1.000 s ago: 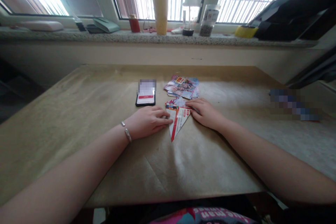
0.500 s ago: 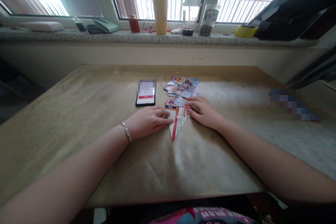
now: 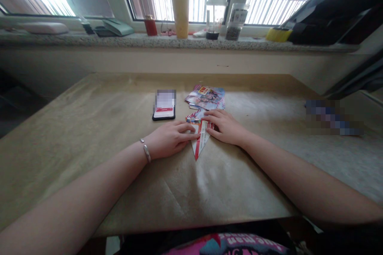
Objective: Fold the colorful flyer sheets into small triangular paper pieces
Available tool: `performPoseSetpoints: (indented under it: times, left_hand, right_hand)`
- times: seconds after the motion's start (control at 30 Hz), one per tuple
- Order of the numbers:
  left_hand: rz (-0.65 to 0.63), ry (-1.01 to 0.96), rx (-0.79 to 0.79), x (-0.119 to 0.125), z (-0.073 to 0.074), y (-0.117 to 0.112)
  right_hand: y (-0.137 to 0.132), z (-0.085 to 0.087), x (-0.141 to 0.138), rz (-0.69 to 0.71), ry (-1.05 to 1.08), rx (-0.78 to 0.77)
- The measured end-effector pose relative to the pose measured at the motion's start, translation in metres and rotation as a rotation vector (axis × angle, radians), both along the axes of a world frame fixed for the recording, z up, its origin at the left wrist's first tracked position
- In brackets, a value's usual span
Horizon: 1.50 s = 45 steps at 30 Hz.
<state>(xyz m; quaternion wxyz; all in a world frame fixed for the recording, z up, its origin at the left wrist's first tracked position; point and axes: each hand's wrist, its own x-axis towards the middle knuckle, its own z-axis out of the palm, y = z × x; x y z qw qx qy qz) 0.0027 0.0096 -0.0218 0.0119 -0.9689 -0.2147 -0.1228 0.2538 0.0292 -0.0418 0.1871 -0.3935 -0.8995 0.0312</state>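
A folded paper sheet [image 3: 204, 140], white with red print, lies on the table with its pointed end toward me. Its far end shows a colourful printed side. My left hand [image 3: 170, 138], with a silver bracelet at the wrist, rests fingers stretched out over the paper's left part. From the right, my right hand [image 3: 224, 126] lies with its fingers spread on the paper's right and far part, hiding some of the print. Both hands press on the sheet from above without gripping it. Just beyond the paper sits a small pile of colourful leaflets [image 3: 208, 96].
A phone [image 3: 164, 105] lies left of the leaflets. At the far right of the table [image 3: 119, 99] is a blurred bluish item [image 3: 332, 117]. On the windowsill [image 3: 167, 43] stand a tall yellow drink cup [image 3: 179, 6], a red jar [image 3: 150, 26], clear containers and a black bag [image 3: 332, 18].
My right hand has slid left across the paper, its fingers now nearer the middle. My left fingers have moved slightly right. The whole view has shifted a little.
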Motion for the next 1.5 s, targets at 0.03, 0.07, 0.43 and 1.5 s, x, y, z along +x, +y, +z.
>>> performPoseSetpoints:
  times: [0.03,0.07,0.43,1.5]
  left_hand:
    - [0.008,-0.006,-0.013,0.000,0.000,0.000]
    - [0.015,-0.013,-0.029,0.000,0.000,0.000]
    - [0.031,-0.007,-0.023,0.000,-0.004,0.002]
    - [0.191,-0.088,-0.072,0.009,-0.010,0.004]
  right_hand:
    - [0.000,0.000,0.001,0.015,0.032,-0.010]
    - [0.001,0.000,0.001,0.035,0.075,-0.026]
    - [0.010,0.002,0.014,0.027,0.398,-0.354]
    - [0.004,-0.003,0.012,0.260,0.057,-0.214]
